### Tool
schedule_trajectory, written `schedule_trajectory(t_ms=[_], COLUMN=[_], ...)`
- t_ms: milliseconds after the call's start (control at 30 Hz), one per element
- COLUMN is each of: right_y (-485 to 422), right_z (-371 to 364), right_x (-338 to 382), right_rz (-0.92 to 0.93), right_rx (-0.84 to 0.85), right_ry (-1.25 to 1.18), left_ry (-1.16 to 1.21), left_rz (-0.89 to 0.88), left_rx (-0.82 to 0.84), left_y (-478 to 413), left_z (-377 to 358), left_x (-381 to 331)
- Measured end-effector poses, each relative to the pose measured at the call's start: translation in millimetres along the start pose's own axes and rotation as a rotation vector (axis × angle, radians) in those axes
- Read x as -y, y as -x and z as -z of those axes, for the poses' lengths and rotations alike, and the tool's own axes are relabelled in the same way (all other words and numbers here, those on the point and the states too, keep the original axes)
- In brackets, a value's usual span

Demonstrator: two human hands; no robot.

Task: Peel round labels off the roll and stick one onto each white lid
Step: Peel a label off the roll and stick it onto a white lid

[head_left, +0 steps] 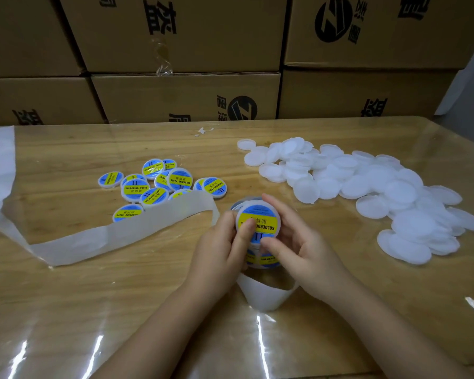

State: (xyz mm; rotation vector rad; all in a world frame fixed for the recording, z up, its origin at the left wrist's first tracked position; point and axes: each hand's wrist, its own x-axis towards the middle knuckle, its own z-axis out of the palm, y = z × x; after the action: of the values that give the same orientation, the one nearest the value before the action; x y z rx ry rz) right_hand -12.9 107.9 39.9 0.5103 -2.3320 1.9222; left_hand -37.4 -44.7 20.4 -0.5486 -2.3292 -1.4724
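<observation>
Left hand (219, 244) and right hand (307, 250) meet just below the middle of the table (66, 310), both clamped on 1 lid (259, 212).

From the left edge, an empty backing strip (3, 165) rises at the far left toward the back of the table. It folds near the table's side, then runs right as a broad pale band that ends beside the hands. Behind that band lies a loose cluster of labelled lids (153, 184), each with a blue and yellow sticker. The band covers the front of 1 or 2 of them.

Next comes the left hand, its fingers curled round the lid's left rim. Its thumb (246, 228) presses flat on the label (267, 224), which reads SOLDERING PASTE. The lid is held above the table, tilted toward the camera.

Beneath the lid, between the palms, part of the roll (262, 259) shows. It is mostly hidden, and I cannot tell which hand bears it. A curl of bare backing (266, 295) drops from the hands onto the table.

The right hand wraps the lid's right rim, forefinger over the top and thumb at the lower edge. Further right, well apart, a big heap of plain white lids (367, 192) spreads toward the table's right side.

Stacked cardboard boxes (186, 97) stand behind the table, which is covered in clear film (260, 337).
</observation>
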Motion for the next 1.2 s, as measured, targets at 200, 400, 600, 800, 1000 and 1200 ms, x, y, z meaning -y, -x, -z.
schedule_trajectory(t_ms=[200,400,600,800,1000,1200], right_y=[0.1,1.1,-0.4,-3.0,-1.9,5.2], right_z=[2.9,3.2,3.9,12.2,9.3,3.7], right_x=[3.6,2.4,0.8,-5.4,-6.0,2.9], right_rz=[0.079,0.136,0.123,0.162,0.401,0.573], right_rx=[0.019,-0.003,-0.112,-0.157,-0.023,0.064], right_ry=[-0.002,-0.008,0.008,0.384,0.719,0.954], left_ry=[-0.028,-0.086,-0.148,0.163,0.179,0.176], left_rz=[-0.029,-0.112,-0.126,0.069,0.339,0.4], left_rx=[-0.05,-0.099,-0.042,-0.141,-0.442,-0.481], left_y=[1.6,1.7,0.6,-16.0,-41.6,-42.7], left_z=[0.6,0.8,0.7,11.1,50.5,55.5], left_x=[0.1,-2.9,-2.9,4.3,38.2,51.4])
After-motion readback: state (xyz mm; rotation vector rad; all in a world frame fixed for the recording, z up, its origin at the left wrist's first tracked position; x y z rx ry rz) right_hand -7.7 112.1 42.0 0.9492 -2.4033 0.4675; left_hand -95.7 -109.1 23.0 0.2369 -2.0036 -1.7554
